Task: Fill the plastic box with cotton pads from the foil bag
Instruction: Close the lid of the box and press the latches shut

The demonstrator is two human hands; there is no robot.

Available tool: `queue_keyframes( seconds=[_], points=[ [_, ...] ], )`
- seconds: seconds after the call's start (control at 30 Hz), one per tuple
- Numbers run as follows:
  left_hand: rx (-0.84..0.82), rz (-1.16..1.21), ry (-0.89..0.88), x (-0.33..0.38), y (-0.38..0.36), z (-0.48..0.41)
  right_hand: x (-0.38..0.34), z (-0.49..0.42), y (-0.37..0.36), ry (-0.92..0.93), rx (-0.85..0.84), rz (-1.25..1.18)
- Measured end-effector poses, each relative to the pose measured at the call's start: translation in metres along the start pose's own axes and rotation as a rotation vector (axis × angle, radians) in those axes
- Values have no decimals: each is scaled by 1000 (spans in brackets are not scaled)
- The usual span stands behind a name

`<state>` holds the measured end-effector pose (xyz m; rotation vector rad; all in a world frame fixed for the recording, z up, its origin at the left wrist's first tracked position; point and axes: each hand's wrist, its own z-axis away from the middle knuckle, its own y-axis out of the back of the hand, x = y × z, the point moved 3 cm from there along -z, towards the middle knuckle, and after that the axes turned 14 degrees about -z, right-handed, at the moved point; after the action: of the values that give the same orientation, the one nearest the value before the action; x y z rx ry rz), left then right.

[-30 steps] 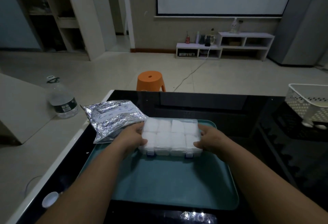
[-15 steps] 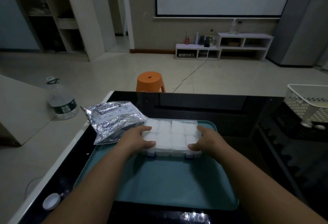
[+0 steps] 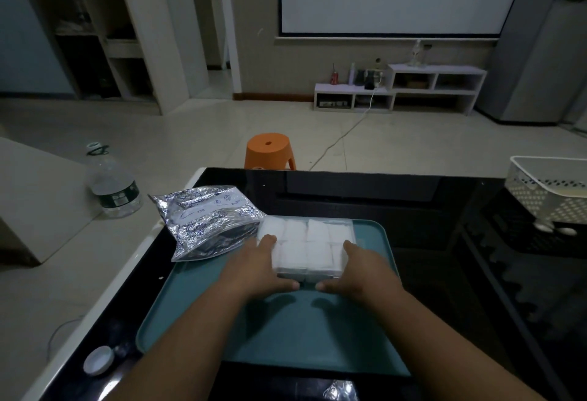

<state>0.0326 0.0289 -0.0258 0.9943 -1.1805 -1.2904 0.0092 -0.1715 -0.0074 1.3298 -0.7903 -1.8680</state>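
Note:
A clear plastic box [image 3: 306,246] full of white cotton pads lies with its lid down on the teal tray [image 3: 286,330]. My left hand [image 3: 259,268] grips the box's left near corner, fingers on the lid and thumb along the front edge. At the right near corner my right hand [image 3: 357,272] holds the box the same way, its thumb pointing inward at the front latches. The silver foil bag [image 3: 208,221] lies just left of the box, partly over the tray's far left corner.
The tray sits on a black glass table [image 3: 413,203]. A white perforated basket [image 3: 549,194] stands at the right edge. A white bottle cap [image 3: 98,360] lies near the table's left front. A water bottle [image 3: 112,184] and an orange stool [image 3: 270,151] stand beyond.
Both hands slid toward me along the box sides to its near corners, and the thumbs came round onto the front edge by the latches. The box has stayed in place.

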Motion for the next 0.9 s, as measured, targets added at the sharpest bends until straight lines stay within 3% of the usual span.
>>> queue_keyframes(
  seconds=[0.37, 0.7, 0.9],
  points=[
    [106, -54, 113, 18, -15, 3, 1, 7, -27, -24, 166, -71],
    [-93, 21, -11, 3, 7, -4, -4, 0, -1, 0, -97, 58],
    [-131, -19, -121, -12, 13, -7, -5, -1, 14, 49, -153, 101]
  ],
)
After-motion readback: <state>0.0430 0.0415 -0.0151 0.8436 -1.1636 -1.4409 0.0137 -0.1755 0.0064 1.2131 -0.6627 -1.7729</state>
